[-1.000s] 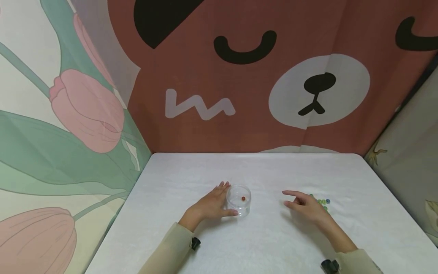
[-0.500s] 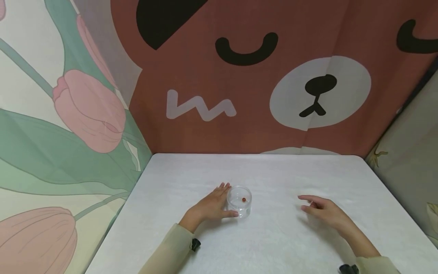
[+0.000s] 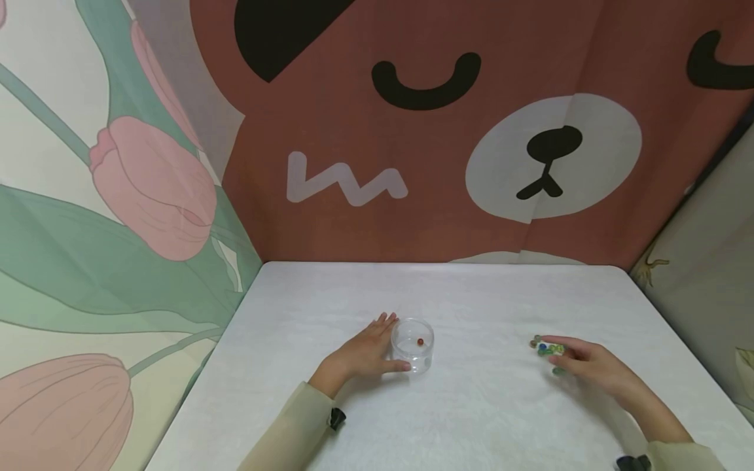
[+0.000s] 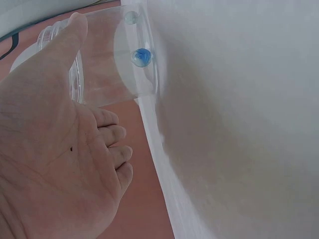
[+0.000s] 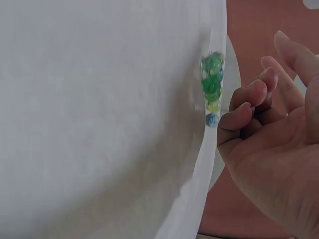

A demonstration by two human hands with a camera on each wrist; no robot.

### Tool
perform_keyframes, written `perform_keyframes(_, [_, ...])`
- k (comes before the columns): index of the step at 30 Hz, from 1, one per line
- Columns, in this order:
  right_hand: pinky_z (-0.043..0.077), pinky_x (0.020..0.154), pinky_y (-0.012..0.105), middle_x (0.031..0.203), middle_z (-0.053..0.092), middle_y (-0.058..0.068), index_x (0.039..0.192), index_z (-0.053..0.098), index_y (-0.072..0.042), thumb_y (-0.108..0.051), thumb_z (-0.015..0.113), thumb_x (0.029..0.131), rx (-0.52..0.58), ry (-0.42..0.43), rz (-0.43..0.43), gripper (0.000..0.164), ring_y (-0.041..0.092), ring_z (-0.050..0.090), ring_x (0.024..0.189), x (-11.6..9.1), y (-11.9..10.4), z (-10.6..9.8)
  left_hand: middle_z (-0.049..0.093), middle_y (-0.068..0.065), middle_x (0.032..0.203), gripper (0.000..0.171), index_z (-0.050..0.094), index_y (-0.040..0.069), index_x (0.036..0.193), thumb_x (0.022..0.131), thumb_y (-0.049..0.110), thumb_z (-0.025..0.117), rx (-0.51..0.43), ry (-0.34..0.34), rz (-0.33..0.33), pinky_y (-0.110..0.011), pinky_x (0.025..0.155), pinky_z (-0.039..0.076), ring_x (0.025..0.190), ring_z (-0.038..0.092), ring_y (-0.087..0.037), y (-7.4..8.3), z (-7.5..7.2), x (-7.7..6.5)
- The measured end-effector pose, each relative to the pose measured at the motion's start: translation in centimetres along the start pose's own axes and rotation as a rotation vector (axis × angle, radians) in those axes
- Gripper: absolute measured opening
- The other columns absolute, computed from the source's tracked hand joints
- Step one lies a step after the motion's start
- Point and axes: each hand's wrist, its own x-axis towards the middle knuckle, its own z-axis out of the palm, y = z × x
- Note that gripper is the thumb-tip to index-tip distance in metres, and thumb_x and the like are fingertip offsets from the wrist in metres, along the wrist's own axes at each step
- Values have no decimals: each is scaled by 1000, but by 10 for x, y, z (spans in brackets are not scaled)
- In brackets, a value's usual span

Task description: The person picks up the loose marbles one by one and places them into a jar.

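In the head view, a clear jar [image 3: 417,360] stands upright left of my right hand, with a small reddish ball [image 3: 420,341] showing inside. The left wrist view shows a blue-swirled marble [image 4: 141,58] and a pale green marble [image 4: 130,18] at the jar's base. My left hand [image 3: 362,351] rests against the jar's left side, thumb in front, straight fingers towards the back. Over to the right, several green, yellow and blue marbles [image 5: 212,85] lie clustered on the table. My right hand [image 3: 595,366] is right at them, index finger and thumb extended, other fingers curled inward.
A white cloth [image 3: 471,418] covers the table. Behind it hangs a brown curtain [image 3: 436,229] with a bear face; a tulip-print curtain [image 3: 159,190] closes the left side. Another pale curtain [image 3: 707,275] hangs at the right. Each wrist carries a small black device [image 3: 337,418].
My right hand has moved right and slightly nearer to me, so more of the marbles shows beyond its fingertips. The left hand and the jar stay put.
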Motion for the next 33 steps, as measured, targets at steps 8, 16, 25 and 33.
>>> perform_keyframes(8, [43,58,28,85,55,4,150,47,-5,-38,68,98,-8,-23,84,66,15,49,71,5,10,-19,15,-8,169,109,18,6,162,88,75,58,-11,5,1,-39,128,13,157,8,-24,-2,1,1])
perform_keyframes(16, [44,60,30,87,53,5,152,44,-4,-43,67,97,-5,-56,149,72,20,51,73,9,20,-32,15,-8,170,109,17,7,163,87,75,57,-6,5,6,-40,128,14,157,7,-24,-3,2,1])
perform_keyframes(25, [40,67,30,87,52,4,149,45,-1,-48,69,95,-89,-45,194,76,19,49,79,16,33,-42,17,-9,169,109,18,7,162,87,76,56,4,18,22,-40,128,14,157,10,-27,-3,1,2])
perform_keyframes(33, [38,71,32,91,53,5,149,47,-2,-50,73,91,-106,-63,225,79,20,49,84,21,42,-46,18,-12,169,108,19,5,162,88,74,57,14,13,32,-40,128,14,157,11,-30,-2,-1,2])
